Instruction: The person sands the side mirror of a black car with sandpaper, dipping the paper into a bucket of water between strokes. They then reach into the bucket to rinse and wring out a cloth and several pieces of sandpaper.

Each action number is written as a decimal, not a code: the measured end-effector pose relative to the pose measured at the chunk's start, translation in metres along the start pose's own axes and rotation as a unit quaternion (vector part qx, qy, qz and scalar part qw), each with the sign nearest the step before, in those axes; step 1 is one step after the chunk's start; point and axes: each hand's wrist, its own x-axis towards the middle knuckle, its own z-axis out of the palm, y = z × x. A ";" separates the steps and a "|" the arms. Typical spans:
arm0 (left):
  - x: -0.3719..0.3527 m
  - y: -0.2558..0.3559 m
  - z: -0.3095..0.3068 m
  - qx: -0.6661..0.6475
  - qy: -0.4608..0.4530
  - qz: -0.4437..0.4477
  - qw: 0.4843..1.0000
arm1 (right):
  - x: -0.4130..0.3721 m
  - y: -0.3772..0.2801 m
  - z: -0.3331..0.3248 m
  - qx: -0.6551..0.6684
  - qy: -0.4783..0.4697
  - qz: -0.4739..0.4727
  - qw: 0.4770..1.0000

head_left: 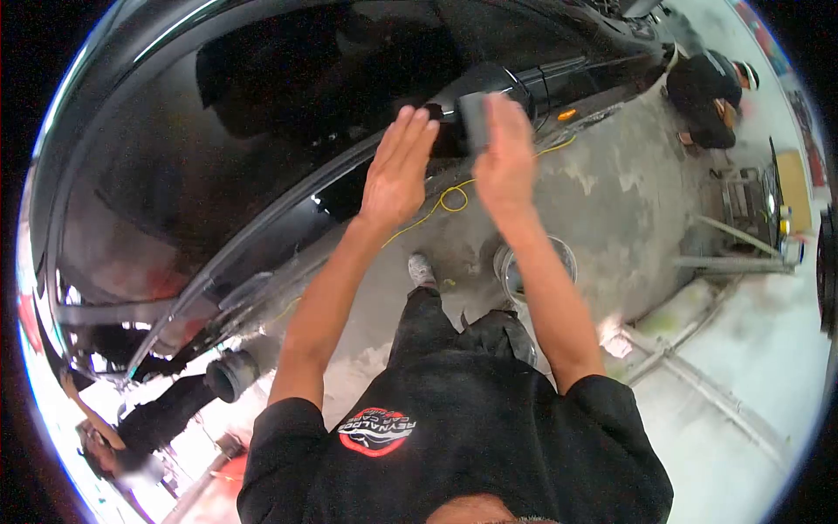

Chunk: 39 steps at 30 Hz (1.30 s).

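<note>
Both hands are raised at the side of a shiny black car, near its side mirror. My left hand is open, its fingers stretched out together and the fingertips overlapping the car's lower window edge. In my right hand, slightly blurred, is a flat grey pad, pressed between the fingers and thumb side. The pad overlaps the mirror area in this view, and the palm side of that hand is hidden.
A yellow cord loops across the concrete floor. A bucket stands beneath my right forearm; a dark bucket is at lower left. One person crouches at the car's far right end, another works at lower left.
</note>
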 end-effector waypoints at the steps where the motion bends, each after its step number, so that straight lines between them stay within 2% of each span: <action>1: -0.006 -0.001 -0.004 -0.072 0.021 -0.061 0.995 | -0.006 -0.015 0.019 -0.017 -0.020 -0.018 0.999; 3: -0.016 0.000 -0.011 -0.213 0.059 -0.186 0.957 | -0.026 -0.040 0.041 -0.041 -0.088 -0.056 0.994; 6: -0.011 -0.008 -0.012 -0.203 0.063 -0.172 0.962 | -0.020 -0.020 0.036 -0.069 -0.084 -0.068 0.992; 8: -0.002 -0.009 -0.013 -0.194 0.062 -0.143 0.969 | 0.011 -0.008 0.029 -0.062 -0.028 -0.020 0.997; 12: 0.029 -0.009 -0.014 -0.127 0.040 -0.076 0.988 | 0.038 0.010 0.022 -0.035 -0.012 0.029 0.999; 17: 0.062 -0.009 0.002 -0.105 0.045 -0.046 0.992 | -0.023 0.017 0.011 -0.013 -0.039 0.100 0.994; 20: 0.067 -0.004 0.009 -0.101 0.033 -0.053 0.993 | 0.014 0.041 0.008 0.008 -0.003 0.035 0.999; 21: 0.071 -0.002 0.011 -0.094 0.030 -0.055 0.994 | 0.035 0.052 0.007 0.054 0.008 0.041 0.998; 24: 0.078 0.007 0.017 -0.096 0.038 -0.087 0.991 | 0.058 0.076 -0.021 0.193 -0.096 0.138 0.967; 28: 0.083 0.005 0.029 -0.091 0.064 -0.082 0.990 | 0.015 0.108 -0.025 0.181 -0.051 0.110 0.976; 29: 0.083 0.006 0.028 -0.082 0.062 -0.079 0.992 | 0.016 0.110 -0.020 0.202 -0.040 0.083 0.975; 33: 0.081 0.008 0.029 -0.041 0.048 -0.080 0.995 | 0.073 0.088 -0.012 0.150 -0.103 -0.042 0.982; 36: 0.083 0.008 0.032 -0.022 0.049 -0.078 0.996 | 0.052 0.106 -0.036 0.176 -0.133 -0.007 0.975; 39: 0.083 0.006 0.037 0.000 0.060 -0.078 0.995 | 0.031 0.121 -0.040 0.224 -0.121 0.058 0.965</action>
